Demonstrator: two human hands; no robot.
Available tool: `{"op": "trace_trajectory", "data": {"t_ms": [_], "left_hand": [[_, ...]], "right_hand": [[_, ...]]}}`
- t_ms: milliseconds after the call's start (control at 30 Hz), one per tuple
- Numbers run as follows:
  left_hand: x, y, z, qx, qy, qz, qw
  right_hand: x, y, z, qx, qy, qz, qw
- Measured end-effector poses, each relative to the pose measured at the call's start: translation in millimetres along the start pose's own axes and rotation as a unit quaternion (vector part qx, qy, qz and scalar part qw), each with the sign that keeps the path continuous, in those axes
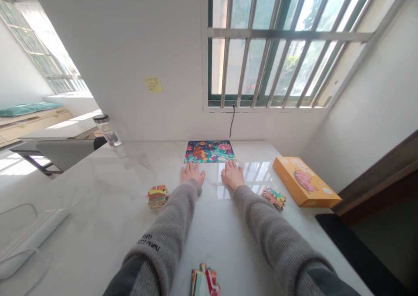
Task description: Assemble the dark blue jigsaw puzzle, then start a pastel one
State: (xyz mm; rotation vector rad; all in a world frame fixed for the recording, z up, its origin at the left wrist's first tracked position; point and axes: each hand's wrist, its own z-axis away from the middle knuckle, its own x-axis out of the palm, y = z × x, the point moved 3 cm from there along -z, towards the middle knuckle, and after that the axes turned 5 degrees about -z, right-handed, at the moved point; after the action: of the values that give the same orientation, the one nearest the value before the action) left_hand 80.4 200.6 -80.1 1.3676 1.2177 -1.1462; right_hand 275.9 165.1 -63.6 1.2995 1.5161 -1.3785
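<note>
A colourful picture sheet lies flat on the white table, close to the wall. My left hand rests at its lower left edge, fingers spread and holding nothing. At its lower right edge lies my right hand, also empty with fingers apart. A stack of puzzle pieces sits left of my left forearm. Another pile of pieces is right of my right forearm. Between my arms, at the bottom of the view, a third stack is partly cut off.
An orange box lies at the table's right side, beside a black mat. A clear bottle stands at the back left corner. A white object with a strap is at the left. A black cable hangs on the wall.
</note>
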Motion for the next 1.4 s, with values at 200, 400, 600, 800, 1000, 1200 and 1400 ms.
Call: {"op": "trace_trajectory", "data": {"t_ms": [200, 400, 600, 800, 1000, 1200, 1400], "left_hand": [[0.8, -0.3, -5.8, -0.005, -0.007, -0.003, 1.0], [-1.8, -0.9, 3.5, 0.015, -0.005, -0.016, 1.0], [-4.4, -4.2, 44.2, 0.071, -0.006, -0.023, 0.997], [-9.1, -13.7, 90.6, 0.14, -0.028, -0.017, 0.99], [-14.4, -28.5, 124.2, 0.199, -0.028, 0.002, 0.98], [-15.4, -45.8, 151.4, 0.241, -0.028, 0.014, 0.97], [-5.8, -58.6, 159.8, 0.258, -0.011, 0.032, 0.966]], "right_hand": [[1.2, 2.2, -4.4, -0.006, -0.003, 0.002, 1.0], [-0.4, 7.6, -5.3, 0.039, 0.049, 0.02, 0.998], [-1.2, 13.1, -16.9, 0.089, 0.055, -0.001, 0.995], [4.2, 9.3, -23.3, 0.032, 0.016, -0.027, 0.999], [11.8, -7.4, -23.8, -0.039, -0.032, -0.022, 0.998], [22.2, -34.4, -24.6, -0.102, -0.057, -0.013, 0.993], [34.2, -65.9, -29.7, -0.146, -0.078, -0.022, 0.986]]}}
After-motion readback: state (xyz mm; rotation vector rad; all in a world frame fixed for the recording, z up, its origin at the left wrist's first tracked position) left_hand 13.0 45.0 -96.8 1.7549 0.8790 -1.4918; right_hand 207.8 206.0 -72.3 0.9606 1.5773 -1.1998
